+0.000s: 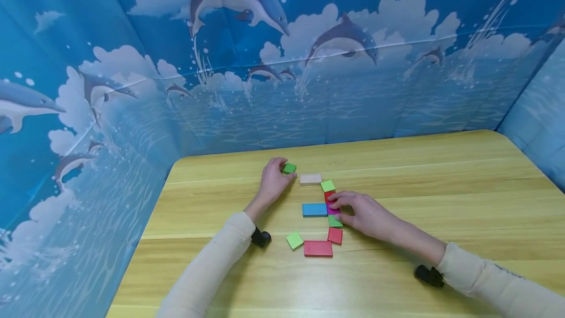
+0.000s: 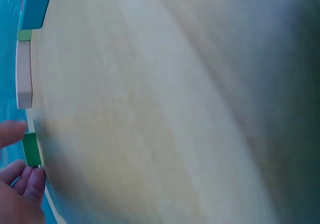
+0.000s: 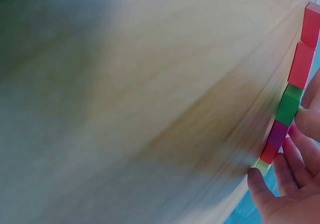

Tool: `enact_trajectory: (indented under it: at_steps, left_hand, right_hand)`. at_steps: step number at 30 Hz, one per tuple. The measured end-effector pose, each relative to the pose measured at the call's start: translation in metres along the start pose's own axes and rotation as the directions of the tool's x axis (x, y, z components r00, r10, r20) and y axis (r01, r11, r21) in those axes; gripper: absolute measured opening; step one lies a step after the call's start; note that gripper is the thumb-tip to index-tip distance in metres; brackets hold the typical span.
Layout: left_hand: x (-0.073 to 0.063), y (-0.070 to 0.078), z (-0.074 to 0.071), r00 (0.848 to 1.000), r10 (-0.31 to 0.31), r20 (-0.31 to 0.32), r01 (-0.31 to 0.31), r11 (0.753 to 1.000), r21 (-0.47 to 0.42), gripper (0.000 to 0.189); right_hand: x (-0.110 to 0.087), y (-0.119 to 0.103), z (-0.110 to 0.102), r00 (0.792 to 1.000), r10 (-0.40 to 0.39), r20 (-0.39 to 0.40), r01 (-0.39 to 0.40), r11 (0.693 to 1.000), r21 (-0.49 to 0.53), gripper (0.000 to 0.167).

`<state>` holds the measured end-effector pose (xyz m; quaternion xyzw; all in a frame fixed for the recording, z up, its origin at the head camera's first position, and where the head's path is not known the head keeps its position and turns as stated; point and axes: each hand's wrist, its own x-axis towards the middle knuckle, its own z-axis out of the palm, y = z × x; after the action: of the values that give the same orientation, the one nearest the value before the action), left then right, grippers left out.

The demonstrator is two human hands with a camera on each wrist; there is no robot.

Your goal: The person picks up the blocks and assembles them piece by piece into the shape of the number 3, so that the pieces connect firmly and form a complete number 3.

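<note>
At the table's far side, my left hand [image 1: 274,178] pinches a small green block [image 1: 289,168]; the left wrist view has this green block [image 2: 31,149] between thumb and fingers. My right hand [image 1: 368,214] touches a column of blocks with its fingers spread along it. That column runs from a light green block [image 1: 328,186] through a red block [image 1: 328,194] and a magenta block [image 1: 333,209], partly covered by fingers, to a green block [image 1: 335,221] and a red square block [image 1: 335,236]. The thumb rests by the green block [image 3: 288,106] in the right wrist view.
Left of the column lie a pale wooden block [image 1: 311,179] and a blue block [image 1: 314,210]. Nearer are a long red block [image 1: 318,249] and a tilted light green block [image 1: 295,241]. A dolphin-print curtain [image 1: 282,112] hangs behind the wooden table [image 1: 441,175].
</note>
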<state>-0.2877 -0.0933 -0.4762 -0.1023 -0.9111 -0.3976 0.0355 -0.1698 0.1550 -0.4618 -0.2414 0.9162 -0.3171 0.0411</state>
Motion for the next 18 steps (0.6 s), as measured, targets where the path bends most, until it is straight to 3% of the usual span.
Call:
enact_trajectory:
  at_steps: [11, 18]
  left_hand:
    - [0.0039, -0.0001, -0.0046, 0.999, 0.023, 0.042, -0.023, 1.000, 0.011, 0.036]
    - [-0.0006, -0.0020, -0.0076, 0.998, -0.002, 0.056, 0.003, 1.000, -0.018, 0.036]
  right_hand:
    - [0.0005, -0.0004, -0.0001, 1.000, -0.003, 0.004, 0.003, 1.000, -0.002, 0.026]
    - [0.0002, -0.0013, -0.0010, 1.000, -0.008, 0.003, 0.008, 1.000, -0.005, 0.026]
